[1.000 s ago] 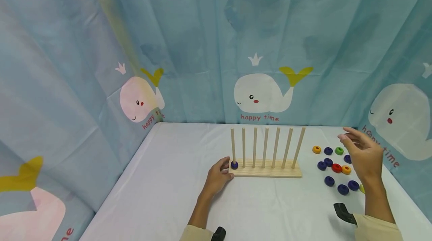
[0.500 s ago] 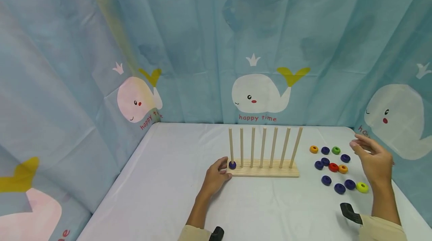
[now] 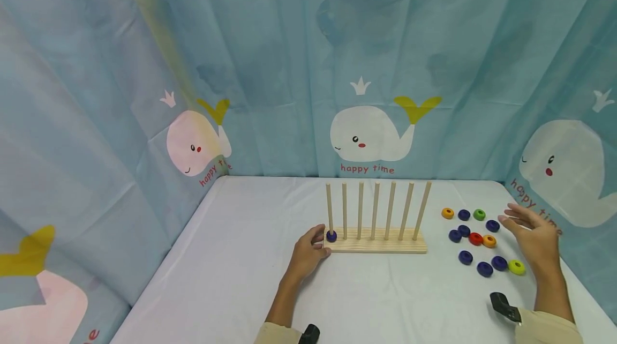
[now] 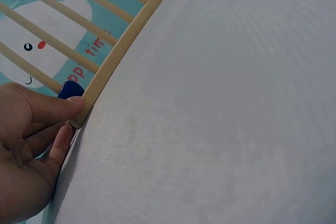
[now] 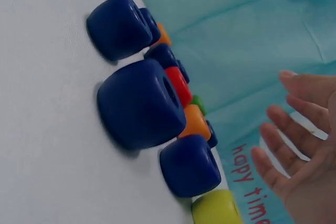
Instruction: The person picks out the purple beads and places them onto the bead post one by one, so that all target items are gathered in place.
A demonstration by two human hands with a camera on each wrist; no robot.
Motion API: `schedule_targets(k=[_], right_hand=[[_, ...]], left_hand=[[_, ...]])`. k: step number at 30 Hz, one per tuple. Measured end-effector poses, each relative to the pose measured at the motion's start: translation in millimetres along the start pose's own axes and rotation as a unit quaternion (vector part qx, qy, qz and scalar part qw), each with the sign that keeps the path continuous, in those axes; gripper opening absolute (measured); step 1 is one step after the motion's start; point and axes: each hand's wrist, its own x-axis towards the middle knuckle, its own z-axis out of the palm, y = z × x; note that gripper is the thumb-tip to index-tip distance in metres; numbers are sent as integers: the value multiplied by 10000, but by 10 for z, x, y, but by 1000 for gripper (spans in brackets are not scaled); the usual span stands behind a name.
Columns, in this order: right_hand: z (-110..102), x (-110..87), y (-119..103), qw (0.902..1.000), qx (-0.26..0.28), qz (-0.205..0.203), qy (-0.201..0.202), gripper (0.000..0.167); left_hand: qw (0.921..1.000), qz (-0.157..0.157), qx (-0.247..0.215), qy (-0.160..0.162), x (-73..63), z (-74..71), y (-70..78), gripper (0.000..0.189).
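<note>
My left hand holds the left end of a wooden peg rack, thumb at the front edge and fingers around the end, as the left wrist view shows. Several upright pegs stand in a row on the rack. A dark blue bead sits at the foot of the leftmost peg, beside my fingers. My right hand hovers at the right edge of the loose beads, fingers relaxed and nothing between them. Closest to its fingertips in the head view is a blue bead. A yellow bead lies near the wrist.
Loose beads lie scattered right of the rack: several blue ones, a red bead, a green bead and orange ones, including an orange bead nearest the rack. A whale-print curtain borders the white-covered table at the back and sides.
My right hand has moved right and then a little down toward the near side, uncovering the yellow bead and the blue bead by its fingertips. The left hand keeps its hold on the rack.
</note>
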Motion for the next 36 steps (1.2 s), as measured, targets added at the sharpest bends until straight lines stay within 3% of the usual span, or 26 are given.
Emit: schedule_targets(k=[7,18,36], right_hand=[[21,29,149,9979,-144,-51,-633,76],[109,173,402,9938,-478,214,-976,91],[101,209,349,9886,-821,348,-1212,84]], left_hand=[[10000,-31,25,2,3,2,-3,65],[10000,-73,-3,9,-7,3,-2,65],[10000,25,-4,24,1,9,-2,64]])
